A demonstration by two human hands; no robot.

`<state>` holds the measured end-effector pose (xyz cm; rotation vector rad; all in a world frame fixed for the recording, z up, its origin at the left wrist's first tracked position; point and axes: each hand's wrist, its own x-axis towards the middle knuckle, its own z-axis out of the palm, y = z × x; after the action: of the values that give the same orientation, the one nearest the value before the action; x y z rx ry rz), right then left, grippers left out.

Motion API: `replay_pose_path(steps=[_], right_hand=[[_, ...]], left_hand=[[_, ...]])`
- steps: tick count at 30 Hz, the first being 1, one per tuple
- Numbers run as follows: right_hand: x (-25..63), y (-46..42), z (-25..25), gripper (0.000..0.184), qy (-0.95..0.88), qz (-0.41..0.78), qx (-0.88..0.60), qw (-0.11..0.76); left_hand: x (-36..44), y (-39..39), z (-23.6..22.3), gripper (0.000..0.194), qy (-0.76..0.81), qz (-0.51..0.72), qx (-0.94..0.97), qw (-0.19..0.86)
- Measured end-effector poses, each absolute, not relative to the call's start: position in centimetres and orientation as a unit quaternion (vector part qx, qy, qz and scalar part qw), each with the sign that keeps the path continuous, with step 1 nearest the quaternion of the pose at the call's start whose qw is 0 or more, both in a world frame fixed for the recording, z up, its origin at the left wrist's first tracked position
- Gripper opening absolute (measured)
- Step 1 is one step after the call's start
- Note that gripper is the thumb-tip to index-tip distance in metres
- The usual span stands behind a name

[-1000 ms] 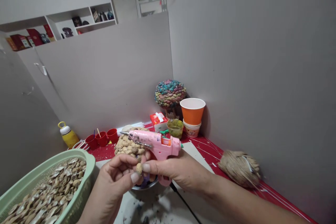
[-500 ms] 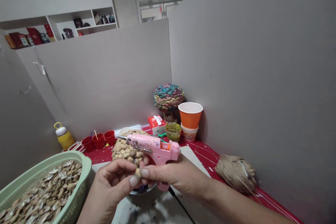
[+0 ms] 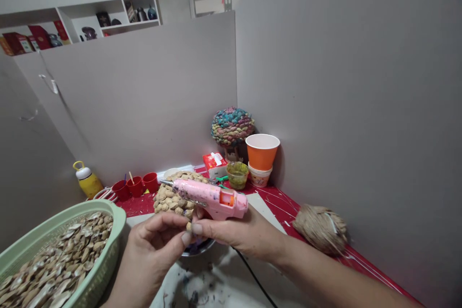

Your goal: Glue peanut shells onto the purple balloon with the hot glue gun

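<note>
My left hand (image 3: pixel 149 252) pinches a small peanut shell (image 3: pixel 188 226) between thumb and fingers. The thumb of my right hand (image 3: pixel 238 232) reaches the same shell. That right hand is also wrapped round a pink, paint-stained hot glue gun (image 3: pixel 202 196), whose metal nozzle points left. Behind the gun stands a rounded form covered in peanut shells (image 3: pixel 169 200), partly hidden. Below my fingers, the rim of a metal bowl (image 3: pixel 205 249) shows with something purple inside. A green basket (image 3: pixel 121 224) full of split peanut shells is at the left.
Several red cups (image 3: pixel 134 186) and a yellow bottle (image 3: pixel 90 184) stand at the back left. Towards the corner are a colourful woven tree (image 3: pixel 233 126), an orange paper cup (image 3: pixel 262 156) and a plastic tub (image 3: pixel 237 176). A twine bundle (image 3: pixel 320 228) lies right. A black cord (image 3: pixel 252 274) trails forward.
The glue gun has tipped slightly in my right hand, its grip now hidden behind the hand. Both hands stay together at the shell. The camera view has shifted a little downwards.
</note>
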<state>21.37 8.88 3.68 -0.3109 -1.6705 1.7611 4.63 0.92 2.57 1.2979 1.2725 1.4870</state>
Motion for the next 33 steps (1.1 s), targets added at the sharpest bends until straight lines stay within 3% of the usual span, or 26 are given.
replay_pose_path(steps=[5, 11, 21, 28, 33], right_hand=[[21.4, 9.1, 3.8, 0.014, -0.646, 0.689, -0.107, 0.312], [21.5, 9.0, 3.7, 0.023, -0.663, 0.661, -0.101, 0.337], [21.3, 9.4, 3.5, 0.018, -0.645, 0.666, -0.104, 0.361], [21.4, 9.2, 2.9, 0.011, -0.691, 0.606, -0.087, 0.386], [21.3, 9.1, 2.7, 0.011, -0.723, 0.515, -0.084, 0.452]], left_hand=[[4.5, 1.0, 2.7, 0.012, 0.496, 0.580, 0.501, 0.408], [4.3, 0.9, 2.4, 0.013, 0.497, 0.586, 0.504, 0.393], [4.6, 1.2, 2.5, 0.014, 0.512, 0.584, 0.499, 0.384], [4.8, 1.2, 2.2, 0.015, 0.514, 0.594, 0.496, 0.369], [4.9, 1.0, 1.8, 0.015, 0.525, 0.608, 0.498, 0.327]])
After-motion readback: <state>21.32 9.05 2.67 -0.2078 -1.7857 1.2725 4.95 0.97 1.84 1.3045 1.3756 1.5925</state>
